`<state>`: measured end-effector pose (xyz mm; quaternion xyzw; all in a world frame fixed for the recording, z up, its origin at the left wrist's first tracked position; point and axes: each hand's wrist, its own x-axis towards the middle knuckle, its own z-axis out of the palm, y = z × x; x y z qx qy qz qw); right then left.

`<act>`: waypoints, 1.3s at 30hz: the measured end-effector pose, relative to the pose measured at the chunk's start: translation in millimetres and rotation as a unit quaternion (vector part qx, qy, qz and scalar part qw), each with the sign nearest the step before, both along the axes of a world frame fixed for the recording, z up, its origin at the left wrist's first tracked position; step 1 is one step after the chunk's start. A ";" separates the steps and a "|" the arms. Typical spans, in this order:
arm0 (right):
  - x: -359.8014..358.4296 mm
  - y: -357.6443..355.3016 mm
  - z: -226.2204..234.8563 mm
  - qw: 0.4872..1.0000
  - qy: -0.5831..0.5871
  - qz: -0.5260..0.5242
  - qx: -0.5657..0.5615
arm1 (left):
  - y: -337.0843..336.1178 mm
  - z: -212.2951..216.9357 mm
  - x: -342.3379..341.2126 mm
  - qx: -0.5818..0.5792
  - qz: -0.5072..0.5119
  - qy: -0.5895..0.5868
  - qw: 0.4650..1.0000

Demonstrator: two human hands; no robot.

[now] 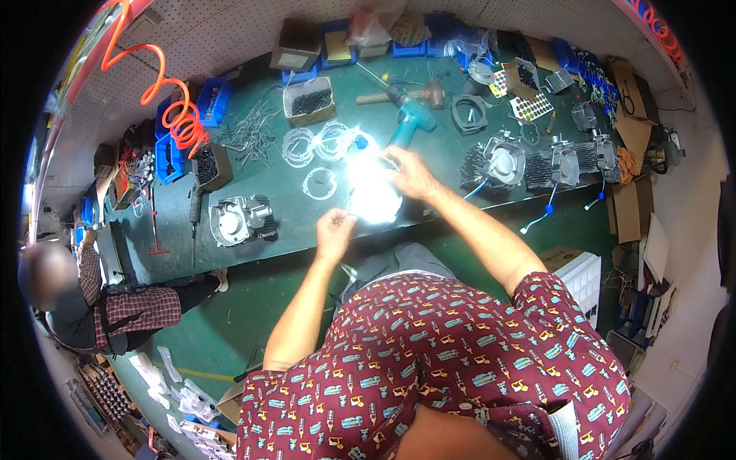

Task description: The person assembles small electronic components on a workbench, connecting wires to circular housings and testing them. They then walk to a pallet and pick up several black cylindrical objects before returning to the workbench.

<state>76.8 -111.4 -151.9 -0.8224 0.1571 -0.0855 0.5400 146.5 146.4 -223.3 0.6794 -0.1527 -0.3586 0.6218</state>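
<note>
Glare washes out a part at the near edge of the green workbench, so its shape is lost. My left hand is at its lower left edge, thumb and fingertips pinched together. Across from it, my right hand is curled at the upper right edge, its fingertips partly lost in the light. What either hand pinches I cannot make out. Several thin ring gaskets lie to the left of the glare. Just beyond my right hand is a teal power drill.
Metal housings stand on the bench, one at left and several at right. A mallet and a box of dark screws lie farther back. An orange coiled hose hangs at left. Another person is at far left.
</note>
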 end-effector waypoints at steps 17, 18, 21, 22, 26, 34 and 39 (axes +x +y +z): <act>-1.2 -1.8 -8.9 1.000 -0.001 -0.004 -0.015 | -4.8 18.0 -7.3 0.086 0.009 -0.204 0.975; -1.9 -2.1 -8.5 1.000 -0.003 -0.003 -0.024 | -7.4 19.3 -8.2 0.056 0.029 -0.024 0.998; -2.2 0.4 -7.7 1.000 -0.008 0.001 -0.025 | -2.8 28.7 2.7 -0.013 0.036 0.330 0.943; -1.5 -1.0 -7.1 1.000 -0.010 0.003 -0.023 | -2.1 30.5 5.7 -0.025 0.019 0.381 0.924; 1.1 -0.2 -11.0 1.000 -0.008 0.000 0.006 | -3.0 16.2 2.8 -0.017 0.013 0.180 0.983; 0.9 -4.0 -15.3 0.999 -0.022 0.004 -0.040 | -7.6 27.0 -18.2 0.098 0.050 -0.343 0.933; 1.4 -0.6 -14.2 0.999 -0.047 0.007 -0.013 | -0.6 24.4 -1.8 0.036 0.023 0.273 0.961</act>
